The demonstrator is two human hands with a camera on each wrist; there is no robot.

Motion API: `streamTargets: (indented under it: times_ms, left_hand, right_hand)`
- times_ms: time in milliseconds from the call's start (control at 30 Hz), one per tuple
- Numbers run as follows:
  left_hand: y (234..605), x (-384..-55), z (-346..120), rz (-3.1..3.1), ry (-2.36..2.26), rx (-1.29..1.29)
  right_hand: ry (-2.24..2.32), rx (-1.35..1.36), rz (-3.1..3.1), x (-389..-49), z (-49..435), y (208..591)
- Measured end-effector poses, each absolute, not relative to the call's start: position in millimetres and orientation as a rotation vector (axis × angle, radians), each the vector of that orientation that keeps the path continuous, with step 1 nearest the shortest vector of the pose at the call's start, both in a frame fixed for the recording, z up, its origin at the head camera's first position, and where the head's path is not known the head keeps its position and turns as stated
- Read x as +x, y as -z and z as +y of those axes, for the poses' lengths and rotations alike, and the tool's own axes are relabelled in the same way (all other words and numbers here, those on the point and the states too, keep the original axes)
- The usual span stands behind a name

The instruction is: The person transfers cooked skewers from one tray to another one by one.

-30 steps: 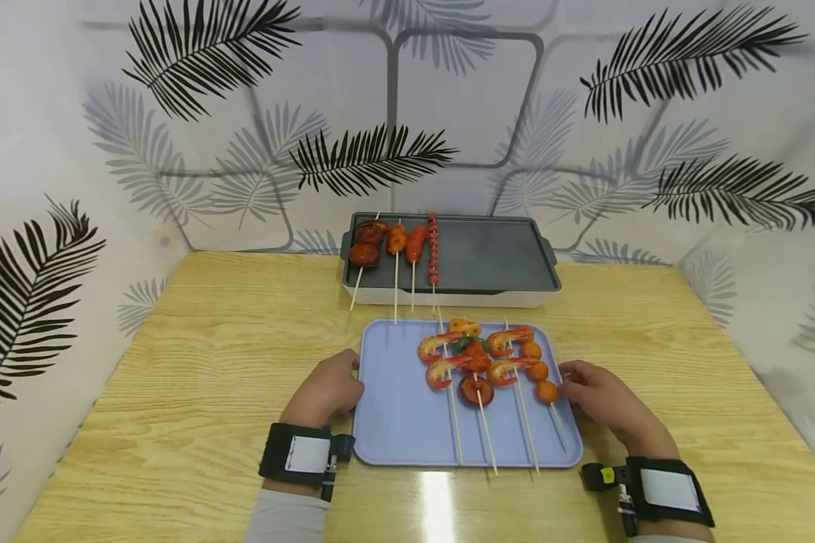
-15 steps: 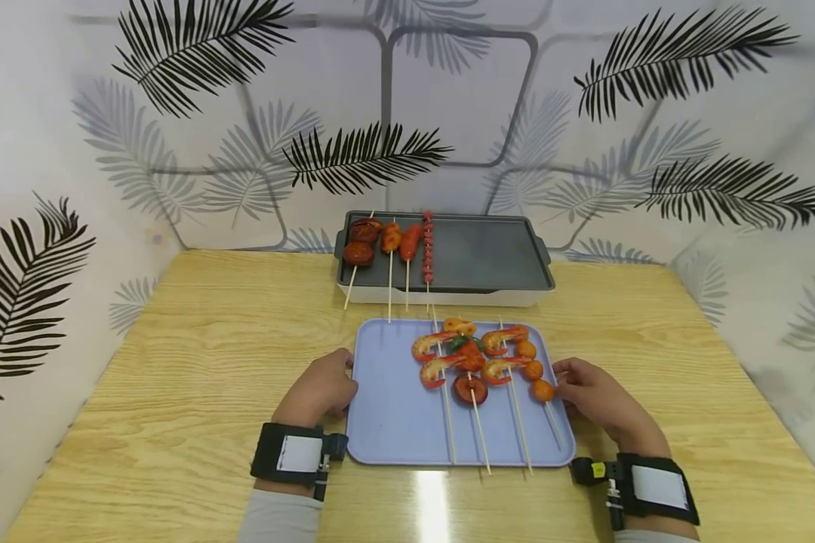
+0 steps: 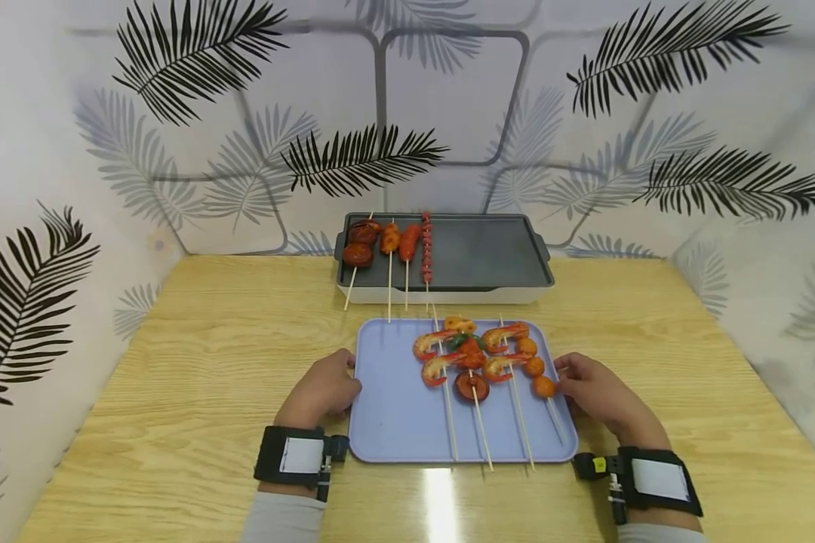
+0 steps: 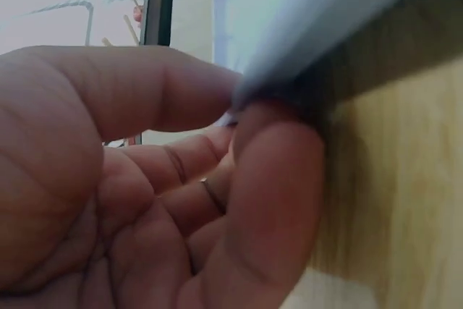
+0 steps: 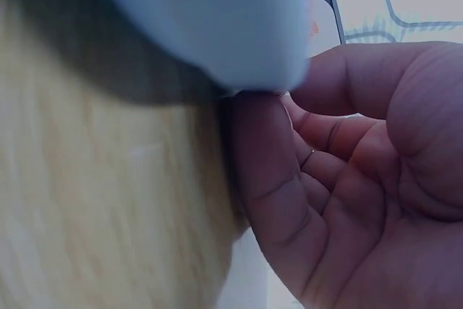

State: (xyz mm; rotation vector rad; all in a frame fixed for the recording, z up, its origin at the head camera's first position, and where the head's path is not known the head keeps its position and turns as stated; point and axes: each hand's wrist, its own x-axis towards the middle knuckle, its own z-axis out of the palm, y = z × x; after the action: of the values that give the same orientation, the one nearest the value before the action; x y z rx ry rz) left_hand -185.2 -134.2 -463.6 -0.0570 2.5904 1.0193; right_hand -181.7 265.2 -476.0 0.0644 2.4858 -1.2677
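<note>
- The person's left hand (image 3: 321, 388) pinches the left rim of a pale lavender, rectangular tray with rounded corners (image 3: 401, 426); in the left wrist view the thumb lies above the edge and the forefinger below it.
- The right hand (image 3: 601, 388) pinches the opposite rim in the same manner, beside the orange balls.
- The tray is between the two hands, in front of the grill on a light, wood-grained surface (image 3: 197, 392); whether it touches that surface is hard to tell.
- On its right half lie four skewers: a left skewer of two orange-red shrimp (image 3: 437, 371); a mixed skewer with a yellow piece, green bits, a red-orange chunk and a round brown slice (image 3: 472, 358); a second skewer of two orange-red shrimp (image 3: 497, 369); and a skewer of three orange balls (image 3: 543, 387).
- The sticks of the mixed skewer and the second shrimp skewer jut past the near rim.
- Behind stands a dark grey, rectangular grill with a white base (image 3: 489, 253).
- On the grill's left half rest a skewer of glossy brown rounds (image 3: 358, 255), an orange-brown skewer (image 3: 390, 240), a red sausage skewer (image 3: 410, 243) and a thin skewer of small pinkish-red pieces (image 3: 426, 253), their sticks overhanging the front.
- Each wrist wears a black strap (image 3: 288, 455) with a white patch.
</note>
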Motion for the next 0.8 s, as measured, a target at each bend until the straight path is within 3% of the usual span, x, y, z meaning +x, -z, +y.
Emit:
streamTargets:
  times_ms: [167, 400, 567, 800]
  left_hand:
    - [457, -179, -122, 2.695, -0.912, -0.028]
    - [416, -163, -90, 2.989, -0.742, 0.095]
    - [403, -171, -69, 3.139, -0.885, 0.437]
    - [414, -190, -56, 3.279, -0.999, 0.974]
  right_hand:
    - [1.279, 0.07, 2.484, -180, 272, 476]
    - [1.305, 0.075, 2.476, -176, 273, 476]
    - [1.281, 0.1, 2.485, -177, 270, 477]
    - [1.301, 0.093, 2.47, -184, 268, 476]
